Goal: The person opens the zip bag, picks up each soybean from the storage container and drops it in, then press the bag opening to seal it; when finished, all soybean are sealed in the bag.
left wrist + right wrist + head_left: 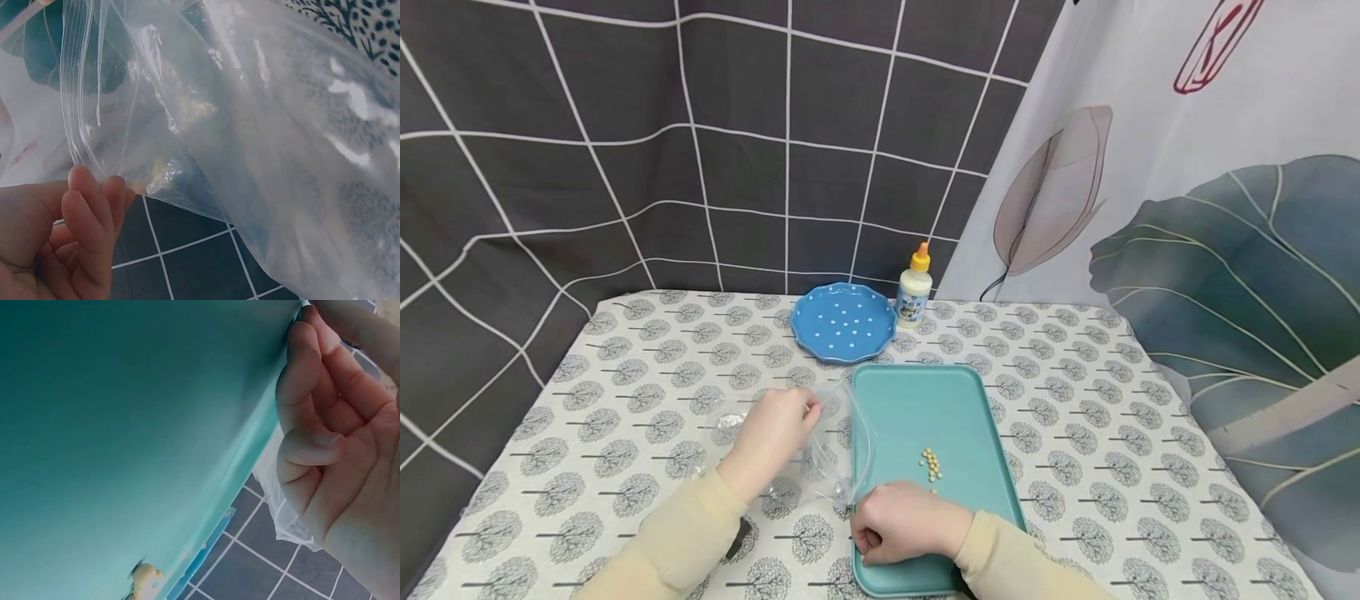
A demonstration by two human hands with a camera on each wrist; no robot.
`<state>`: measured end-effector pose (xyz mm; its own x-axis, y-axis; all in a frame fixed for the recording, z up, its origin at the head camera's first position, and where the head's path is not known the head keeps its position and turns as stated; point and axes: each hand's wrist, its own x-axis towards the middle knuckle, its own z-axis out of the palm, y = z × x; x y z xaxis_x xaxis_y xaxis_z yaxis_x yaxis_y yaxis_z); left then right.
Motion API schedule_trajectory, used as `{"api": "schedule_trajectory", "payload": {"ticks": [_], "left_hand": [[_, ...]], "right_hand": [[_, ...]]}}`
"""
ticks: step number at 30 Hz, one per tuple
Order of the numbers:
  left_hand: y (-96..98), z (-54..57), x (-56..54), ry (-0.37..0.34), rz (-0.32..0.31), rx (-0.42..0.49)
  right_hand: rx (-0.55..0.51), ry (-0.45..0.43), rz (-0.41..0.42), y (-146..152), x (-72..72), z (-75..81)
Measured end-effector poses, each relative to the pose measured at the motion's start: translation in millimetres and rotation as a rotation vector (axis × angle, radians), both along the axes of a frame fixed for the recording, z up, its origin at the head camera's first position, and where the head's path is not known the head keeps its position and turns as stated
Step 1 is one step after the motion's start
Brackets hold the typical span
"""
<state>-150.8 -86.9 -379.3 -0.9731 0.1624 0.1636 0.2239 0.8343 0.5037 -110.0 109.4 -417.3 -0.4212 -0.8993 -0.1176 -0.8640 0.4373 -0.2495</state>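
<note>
A clear zip-top plastic bag (857,433) sags over the tablecloth, its mouth reaching the left rim of the teal tray (910,400). Thumb and fingers of my left hand (775,429) pinch the mouth's far end, beside the ridged zip strip (78,94). Low over the tray's left side is my right hand (902,525), fingers curled and fingertips right at the rim. I cannot tell what, if anything, lies between those fingertips. Several small round yellowish beans (931,463) are clustered on the tray just beyond the right hand.
Behind the tray stand a blue scalloped plate (842,325) with white dots and a small bottle (914,292) with a yellow-orange cap. A tree-print cloth (1097,475) covers the table. A dark grid curtain (737,175) and a leaf-print curtain (1187,333) hang at the back and right.
</note>
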Motion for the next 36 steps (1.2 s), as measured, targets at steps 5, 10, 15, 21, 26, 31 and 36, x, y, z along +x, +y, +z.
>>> {"api": "schedule_trajectory", "payload": {"ticks": [5,10,15,21,26,31,36], "left_hand": [[-0.8,-0.7,-0.2,0.000,0.001,0.002],[-0.9,-1.2,-0.1,0.000,0.004,0.008],[-0.9,-1.4,0.1,-0.002,0.003,0.009],[-0.4,-0.3,0.3,-0.009,0.004,0.008],[-0.2,0.0,0.2,-0.018,0.008,0.007],[-0.2,-0.6,0.3,-0.025,0.008,0.016],[0.1,-1.2,0.2,-0.018,0.004,0.008]], "right_hand": [[-0.028,0.062,0.029,0.5,0.0,-0.4],[-0.019,0.067,0.000,0.6,1.8,-0.7],[-0.021,0.117,-0.010,-0.3,3.8,-1.3],[-0.013,0.134,0.005,-0.5,3.5,-1.9],[0.022,0.075,-0.041,1.3,3.1,0.2],[0.039,0.047,-0.078,4.0,2.7,3.3],[0.027,0.036,-0.091,4.8,1.9,3.6]]}}
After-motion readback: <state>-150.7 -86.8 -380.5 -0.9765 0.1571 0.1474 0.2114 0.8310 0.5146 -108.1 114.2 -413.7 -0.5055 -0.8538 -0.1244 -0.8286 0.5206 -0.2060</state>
